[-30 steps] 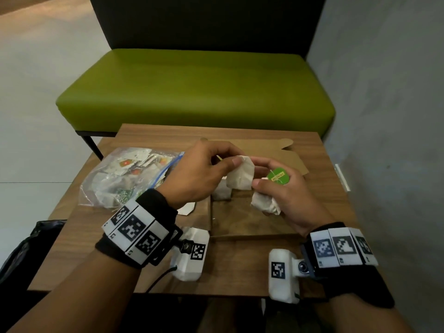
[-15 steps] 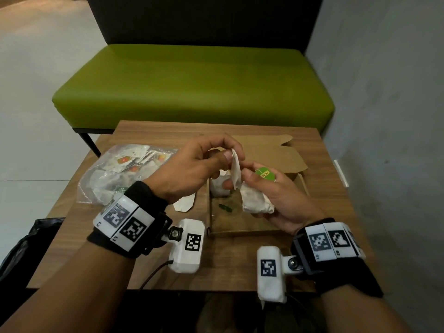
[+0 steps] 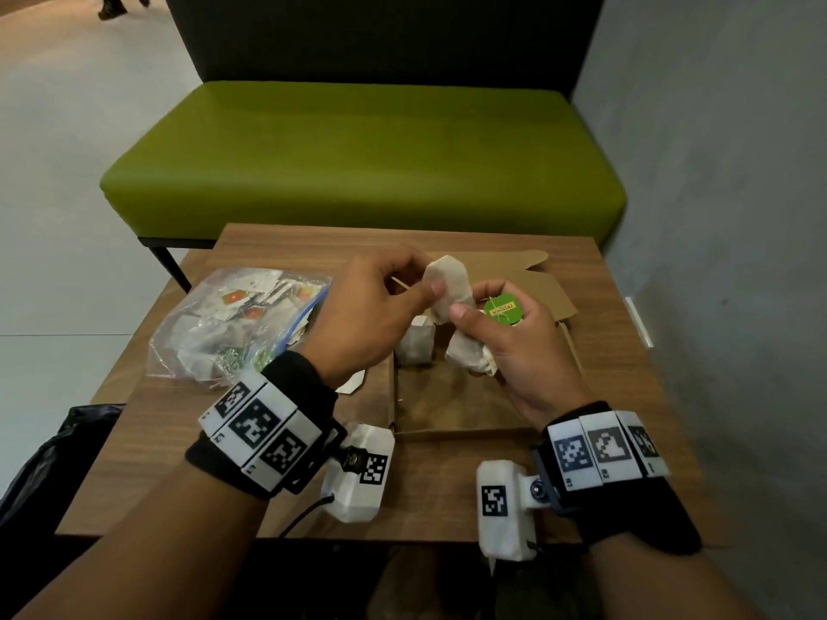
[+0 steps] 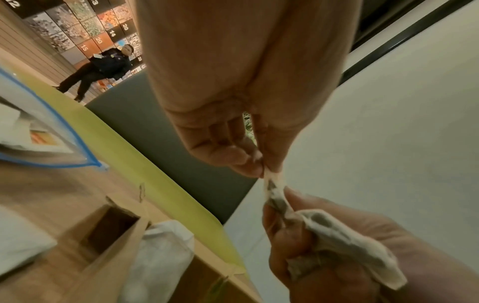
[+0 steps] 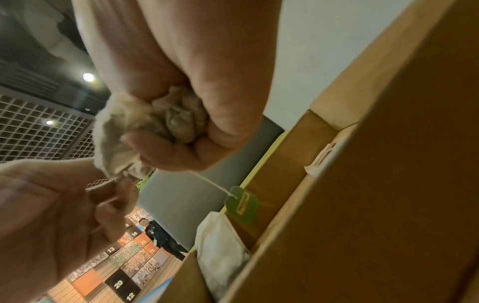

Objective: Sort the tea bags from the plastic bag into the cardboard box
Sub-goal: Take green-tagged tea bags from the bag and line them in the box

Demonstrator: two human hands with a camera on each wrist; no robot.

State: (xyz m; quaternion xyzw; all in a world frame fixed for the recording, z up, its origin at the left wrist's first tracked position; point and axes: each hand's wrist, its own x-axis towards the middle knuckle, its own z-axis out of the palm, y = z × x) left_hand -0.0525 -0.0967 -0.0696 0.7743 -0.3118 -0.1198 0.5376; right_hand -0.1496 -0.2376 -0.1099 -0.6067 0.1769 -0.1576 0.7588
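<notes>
**Both hands on tea bags, box right underneath**

Left hand [image 3: 367, 315] pinches the top edge of a pale tea bag [image 3: 447, 286] between thumb and fingertips. Right hand [image 3: 514, 346] is curled round a crumpled tea bag [image 3: 470, 358] in the palm, and its thumb and forefinger also nip the lower end of the pale one. So that bag is stretched between the two hands, long axis running from the left fingertips down toward the right fist. A string runs off the right hand to a round green tag [image 3: 503, 310]; the tag sits against the right fingers.

The relation that matters, I'd say: the cardboard box [image 3: 456, 434] lies open directly below both hands, a touch nearer the right one, so a drop is basically straight down. One tea bag already stands in its far-left corner [image 3: 416, 346], just under the left thumb.

The plastic bag [image 3: 232, 324] with the rest lies out past the left wrist, on the table [image 3: 626, 396], clearly the left hand's reach.

Hard to tell: whether the two bags are tangled by their strings or just held together, and which bag the tag belongs to. The hands cover part of the box floor, and the bag's contents are a jumble behind the film.
</notes>
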